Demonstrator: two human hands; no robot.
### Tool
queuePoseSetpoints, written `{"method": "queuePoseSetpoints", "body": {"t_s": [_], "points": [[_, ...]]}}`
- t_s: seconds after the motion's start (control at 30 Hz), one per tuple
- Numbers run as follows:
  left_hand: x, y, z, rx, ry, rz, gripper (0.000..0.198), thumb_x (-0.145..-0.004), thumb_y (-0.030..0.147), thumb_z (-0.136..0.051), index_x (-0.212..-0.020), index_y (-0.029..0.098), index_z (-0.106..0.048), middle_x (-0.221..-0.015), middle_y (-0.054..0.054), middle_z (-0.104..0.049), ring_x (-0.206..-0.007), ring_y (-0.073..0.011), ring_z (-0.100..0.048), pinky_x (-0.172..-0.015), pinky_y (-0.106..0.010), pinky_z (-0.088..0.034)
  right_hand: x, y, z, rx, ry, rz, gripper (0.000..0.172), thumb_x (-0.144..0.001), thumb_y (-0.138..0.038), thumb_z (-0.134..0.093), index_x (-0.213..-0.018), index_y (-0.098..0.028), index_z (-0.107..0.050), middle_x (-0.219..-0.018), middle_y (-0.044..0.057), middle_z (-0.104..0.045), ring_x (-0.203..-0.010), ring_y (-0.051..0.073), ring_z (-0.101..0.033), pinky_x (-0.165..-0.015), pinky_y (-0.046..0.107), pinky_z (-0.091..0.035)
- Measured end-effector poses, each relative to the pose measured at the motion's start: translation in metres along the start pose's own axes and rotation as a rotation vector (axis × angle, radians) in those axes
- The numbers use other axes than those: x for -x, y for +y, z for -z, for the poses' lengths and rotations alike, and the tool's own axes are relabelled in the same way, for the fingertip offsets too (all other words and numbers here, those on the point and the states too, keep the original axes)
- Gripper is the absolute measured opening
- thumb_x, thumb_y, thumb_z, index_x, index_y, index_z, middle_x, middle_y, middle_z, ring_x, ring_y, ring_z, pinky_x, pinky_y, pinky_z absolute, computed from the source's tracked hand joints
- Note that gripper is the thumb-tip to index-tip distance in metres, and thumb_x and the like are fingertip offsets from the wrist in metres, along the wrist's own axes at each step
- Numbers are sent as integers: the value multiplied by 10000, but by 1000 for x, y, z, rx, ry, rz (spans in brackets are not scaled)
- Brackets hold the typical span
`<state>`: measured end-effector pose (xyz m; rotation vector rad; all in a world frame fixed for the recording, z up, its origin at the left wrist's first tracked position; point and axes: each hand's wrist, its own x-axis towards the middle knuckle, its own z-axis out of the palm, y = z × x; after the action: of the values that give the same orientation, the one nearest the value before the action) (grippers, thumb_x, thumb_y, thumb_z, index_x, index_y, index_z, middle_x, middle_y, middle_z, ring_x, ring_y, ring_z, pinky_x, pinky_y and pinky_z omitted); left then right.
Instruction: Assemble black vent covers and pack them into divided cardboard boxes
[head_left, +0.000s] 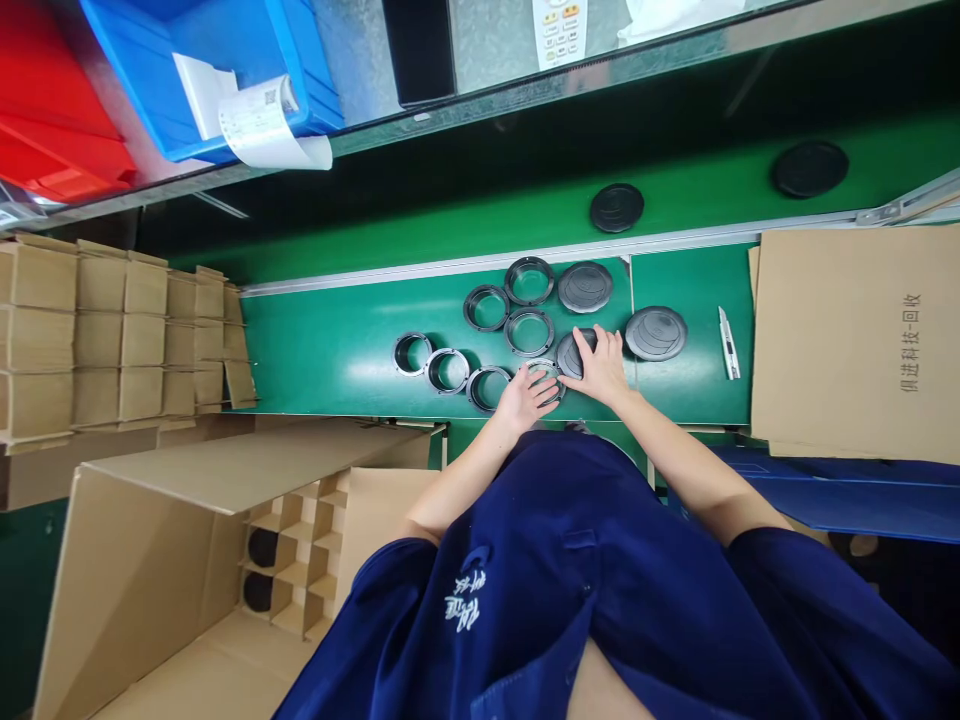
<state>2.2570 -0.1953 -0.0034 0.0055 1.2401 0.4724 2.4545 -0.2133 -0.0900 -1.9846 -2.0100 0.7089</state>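
My right hand (604,368) has its thumb and fingers around the edge of a round black cap (571,355) with a swirl on its top. My left hand (527,400) lies with fingers spread over a black ring (553,388), partly covering it. It is not gripping the ring. Beside my left hand is another black ring (487,388). More open rings stand on the green table, among them one ring (529,332) just above my hands. Other caps lie near, one cap (656,333) to the right of my right hand and one cap (585,287) behind it.
A utility knife (728,343) and a flat cardboard sheet (847,340) lie at right. Cardboard dividers (112,330) stand at left. Below them an open carton (150,560) holds dividers and black round pieces. A shelf with a blue bin (217,60) and a remote control (560,32) crosses the top.
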Motion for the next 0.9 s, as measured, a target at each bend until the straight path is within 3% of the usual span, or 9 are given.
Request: {"method": "queuePoseSetpoints", "body": {"t_s": [0.1, 0.27, 0.37, 0.47, 0.53, 0.6, 0.7, 0.8, 0.9], "points": [[3, 9, 14, 20, 32, -17, 458, -1012, 547, -485, -1193, 166, -663, -1445, -177, -610, -1346, -292, -574, -1166, -474, -436, -5, 7, 0, 57, -29, 7, 1005, -854, -632, -682, -1639, -138, -295, -1683, 266, -128, -1499, 504, -208, -1202, 711, -124], [4, 15, 33, 47, 133, 29, 430, -1022, 481, -488, -1223, 145, -666, -1340, -176, -676, -1269, -262, -631, -1138, -427, -479, -10, -6, 7, 76, 103, -7, 821, -1019, -557, -402, -1666, -99, -189, -1724, 218, -63, -1588, 403, -44, -1243, 662, -98], [1, 21, 38, 82, 147, 66, 410, -1028, 442, -486, -1209, 124, -670, -1258, -183, -705, -1203, -249, -666, -1118, -405, -500, -14, -14, -3, 84, 59, 6, 745, -1042, -491, -345, -1644, -61, -257, -1706, 222, -176, -1591, 358, -104, -1269, 604, -108], [0, 31, 42, 111, 121, 57, 380, -1031, 425, -492, -1174, 132, -685, -1185, -165, -724, -1141, -233, -690, -1104, -394, -510, -34, -7, -7, 71, 5, 5, 717, -1035, -481, -365, -1616, -63, -330, -1688, 226, -233, -1579, 359, -155, -1266, 610, -124], [1, 38, 44, 117, 117, 41, 355, -1028, 414, -509, -1126, 132, -700, -1146, -154, -731, -1077, -217, -704, -1075, -375, -526, -72, 10, 7, 22, 99, -70, 697, -1026, -495, -394, -1604, -106, -366, -1686, 207, -250, -1572, 375, -154, -1251, 655, -111], [2, 46, 47, 119, 133, 34, 331, -1019, 400, -536, -1080, 128, -715, -1109, -142, -736, -1000, -197, -712, -1024, -347, -548, -130, 33, 33, -142, 273, -254, 664, -1022, -501, -414, -1543, -91, -438, -1645, 233, -312, -1545, 383, -195, -1242, 657, -131], [5, 55, 53, 132, 169, 36, 277, -997, 364, -588, -1046, 132, -730, -1082, -124, -742, -934, -171, -711, -951, -305, -567, -226, 69, 73, -441, 419, -520, 641, -1046, -545, -348, -1314, -4, -561, -1359, 317, -558, -1367, 357, -443, -1166, 585, -339], [5, 64, 57, 157, 184, 21, 224, -974, 319, -626, -1037, 135, -737, -1087, -116, -744, -915, -158, -708, -912, -282, -570, -288, 91, 90, -640, 332, -591, 597, -1042, -645, -333, -1048, -116, -608, -906, 156, -669, -986, 266, -630, -921, 500, -537], [-3, 74, 57, 152, 179, -12, 185, -950, 274, -650, -1037, 138, -740, -1076, -114, -745, -907, -155, -706, -920, -284, -561, -301, 89, 88, -989, 219, -660, 496, -990, -691, -477, -855, -218, -537, -691, 18, -578, -767, 175, -600, -870, 440, -552]]}}
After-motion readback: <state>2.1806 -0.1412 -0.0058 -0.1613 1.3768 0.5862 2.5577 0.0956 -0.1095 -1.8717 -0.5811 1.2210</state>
